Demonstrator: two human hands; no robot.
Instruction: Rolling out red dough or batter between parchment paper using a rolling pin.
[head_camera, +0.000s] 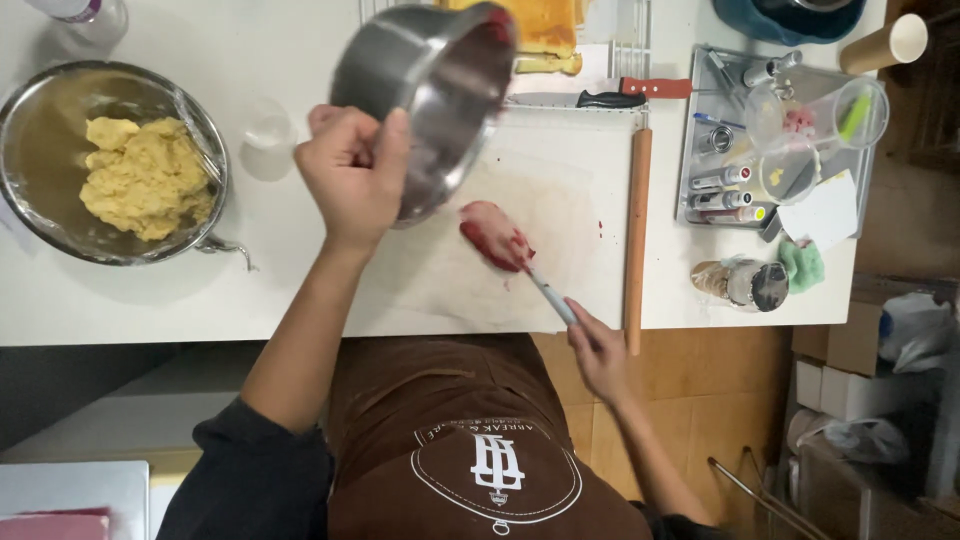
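Apron: brown apron (470, 440) with a white emblem fills the bottom centre of the frame, nearest the camera.
Left hand: left hand (352, 180), centre-left, is clamped on the rim of a steel bowl (430, 95), thumb on the outer wall; the bowl is tipped on its side above the table, mouth turned toward the right of the frame.
Right hand: right hand (600, 355), lower centre-right, is closed round the pale handle of a spatula (505, 250); its blade, coated in red paste, lies against the white work mat (520, 200) just below the tipped bowl.
Rolling pin: wooden rolling pin (636, 240) lies lengthwise along the mat's right edge, beside the right hand.
Knife: black-handled knife (575, 99) lies across the top of the mat.
Dough bowl: large steel bowl (30, 130) at upper left holds yellow dough (145, 175).
Tray: metal tray (700, 160) at upper right carries small colour bottles and clear cups.
Table: white table (150, 300) bears everything.
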